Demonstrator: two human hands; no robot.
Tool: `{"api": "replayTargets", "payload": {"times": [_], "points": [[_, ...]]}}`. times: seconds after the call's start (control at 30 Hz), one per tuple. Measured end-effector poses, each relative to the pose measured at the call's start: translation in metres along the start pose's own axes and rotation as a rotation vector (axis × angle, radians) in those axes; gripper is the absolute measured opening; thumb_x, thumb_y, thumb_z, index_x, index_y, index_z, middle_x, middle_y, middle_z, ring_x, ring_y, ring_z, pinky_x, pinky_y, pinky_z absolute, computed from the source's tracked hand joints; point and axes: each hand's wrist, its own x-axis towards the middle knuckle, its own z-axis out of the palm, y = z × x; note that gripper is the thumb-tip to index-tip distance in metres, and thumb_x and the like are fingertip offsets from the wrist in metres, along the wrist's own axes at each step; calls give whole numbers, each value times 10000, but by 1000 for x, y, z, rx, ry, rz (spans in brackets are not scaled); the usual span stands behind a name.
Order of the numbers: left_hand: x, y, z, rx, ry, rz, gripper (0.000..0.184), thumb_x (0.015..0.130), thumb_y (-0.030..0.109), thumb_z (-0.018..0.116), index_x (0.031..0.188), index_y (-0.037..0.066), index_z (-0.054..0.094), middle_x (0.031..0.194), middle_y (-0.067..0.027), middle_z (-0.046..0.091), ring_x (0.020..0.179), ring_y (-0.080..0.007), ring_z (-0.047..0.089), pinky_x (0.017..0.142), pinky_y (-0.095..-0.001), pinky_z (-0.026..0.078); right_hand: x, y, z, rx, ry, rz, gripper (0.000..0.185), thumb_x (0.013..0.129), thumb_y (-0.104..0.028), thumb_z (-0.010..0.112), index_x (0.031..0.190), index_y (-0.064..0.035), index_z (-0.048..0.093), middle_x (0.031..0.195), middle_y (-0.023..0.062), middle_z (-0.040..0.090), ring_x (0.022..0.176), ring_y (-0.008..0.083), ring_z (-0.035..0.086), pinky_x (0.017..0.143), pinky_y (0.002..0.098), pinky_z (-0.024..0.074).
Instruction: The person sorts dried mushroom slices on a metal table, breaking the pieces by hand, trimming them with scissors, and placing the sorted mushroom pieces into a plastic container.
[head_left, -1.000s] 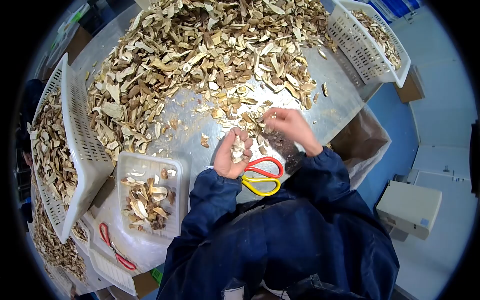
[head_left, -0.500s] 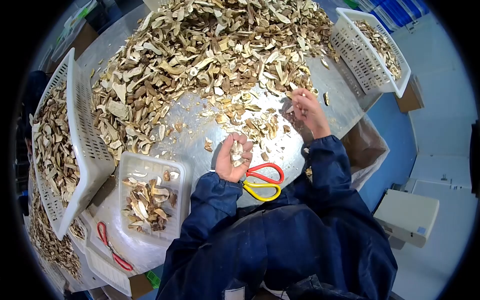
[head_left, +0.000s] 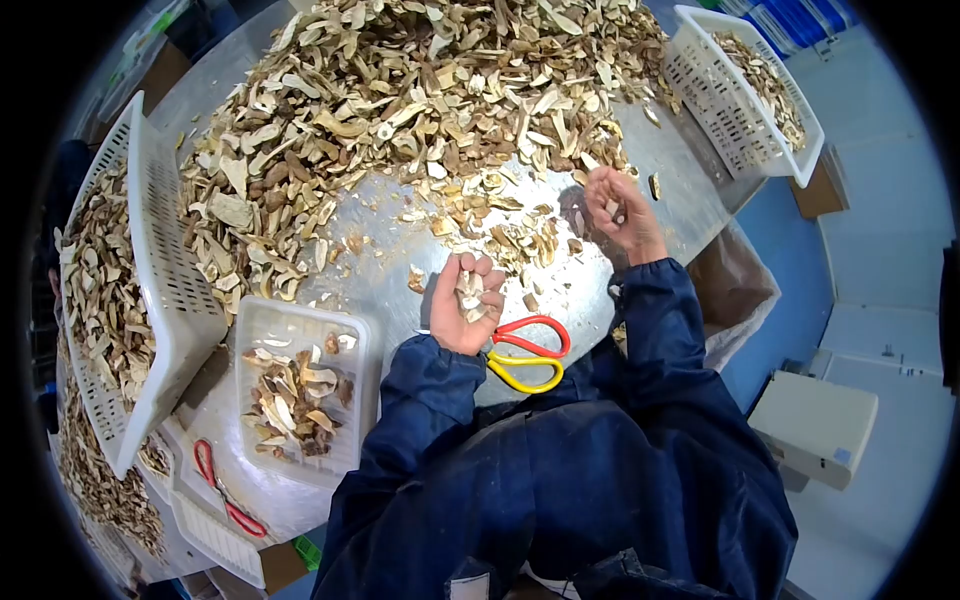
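Note:
My left hand (head_left: pixel 466 304) is turned palm up, its fingers curled around several pale dried mushroom slices (head_left: pixel 470 292). To its right, my right hand (head_left: pixel 622 212) is half closed, with small mushroom pieces (head_left: pixel 614 208) in the palm and fingers. Between and ahead of my hands lie scattered mushroom slices and crumbs (head_left: pixel 520 244) on the metal table (head_left: pixel 375 225). Beside my left wrist are scissors with one red and one yellow handle loop (head_left: pixel 530 356); their blades are hidden by the hand. A big heap of dried mushroom slices (head_left: pixel 430 100) rises beyond.
A shallow clear tray (head_left: pixel 368 400) with some slices stands left of my left arm. Large white perforated baskets of slices stand at the left (head_left: pixel 165 290) and far right (head_left: pixel 735 130). Red-handled scissors (head_left: pixel 225 490) lie at lower left. A lined box (head_left: pixel 740 290) sits below the table's right edge.
My right hand has shifted slightly right and turned its palm more upward, fingers curling in. My left hand has moved up a little, still holding its slices.

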Motion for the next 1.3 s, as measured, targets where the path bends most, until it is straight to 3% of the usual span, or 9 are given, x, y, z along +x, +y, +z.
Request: {"api": "replayTargets", "payload": {"times": [0.2, 0.3, 0.43, 0.53, 0.63, 0.77, 0.9, 1.0, 1.3], "points": [[0, -1, 2, 24, 13, 1, 158, 936, 247, 484, 850, 117, 456, 839, 6, 395, 767, -114, 390, 617, -228, 436, 14, 22, 31, -1268, 66, -204, 187, 744, -204, 649, 783, -22, 645, 701, 59, 631, 657, 194, 612, 629, 310, 469], [0, -1, 4, 21, 11, 0, 153, 935, 238, 484, 846, 117, 456, 835, 8, 392, 763, -112, 388, 614, -227, 432, 18, 23, 28, -1158, 62, -179, 194, 764, -212, 642, 784, -19, 630, 642, 32, 598, 595, 154, 582, 555, 276, 445], [1, -1, 3, -4, -4, -10, 146, 934, 227, 483, 841, 118, 456, 834, 10, 392, 760, -111, 386, 612, -226, 429, -8, 7, -17, 115, -314, -29, 107, 861, -120, 549, 850, -15, 565, 608, 22, 500, 471, 80, 428, 363, 193, 278], [1, -1, 5, -4, -2, -5, 144, 934, 226, 483, 843, 117, 455, 837, 9, 393, 762, -110, 389, 613, -226, 429, -45, 2, -23, 300, 147, -20, 125, 886, -134, 541, 861, -11, 534, 648, 40, 493, 459, 82, 421, 352, 187, 271], [0, -1, 6, -10, 10, 0, 142, 934, 223, 480, 843, 118, 453, 840, 8, 393, 765, -110, 391, 613, -224, 428, -50, 6, -37, 343, 126, -37, 159, 886, -167, 561, 861, -15, 522, 696, 61, 514, 452, 80, 418, 351, 188, 279], [2, 5, -9, -124, -94, -26, 134, 925, 223, 487, 930, 91, 510, 963, -26, 490, 883, -141, 485, 749, -284, 469, -54, 11, -7, -263, -17, 158, 156, 879, -185, 580, 847, -40, 531, 678, 21, 526, 461, 58, 424, 354, 191, 261], [3, -9, 8, 51, 30, 126, 344, 952, 261, 346, 1203, 103, 520, 1340, -113, 447, 1266, -306, 387, 1068, -521, 246, -57, 16, 69, -43, 79, 95, 161, 912, -191, 523, 918, -36, 563, 739, 34, 562, 560, 82, 511, 426, 203, 346], [3, -13, 12, 179, 66, 78, 389, 964, 325, 282, 1224, 153, 516, 1302, -67, 488, 1229, -296, 423, 1035, -527, 294, -52, 20, 107, -289, -87, -123, 260, 911, -200, 521, 1061, 2, 585, 853, 59, 634, 689, 130, 583, 638, 249, 463], [1, -2, 1, -36, 156, 53, 292, 947, 293, 419, 1147, 148, 576, 1122, -93, 555, 1004, -233, 516, 791, -382, 477, 46, 35, 79, -1272, 84, -441, 207, 781, -121, 594, 963, -23, 609, 831, 133, 599, 786, 285, 581, 695, 367, 458]]}}
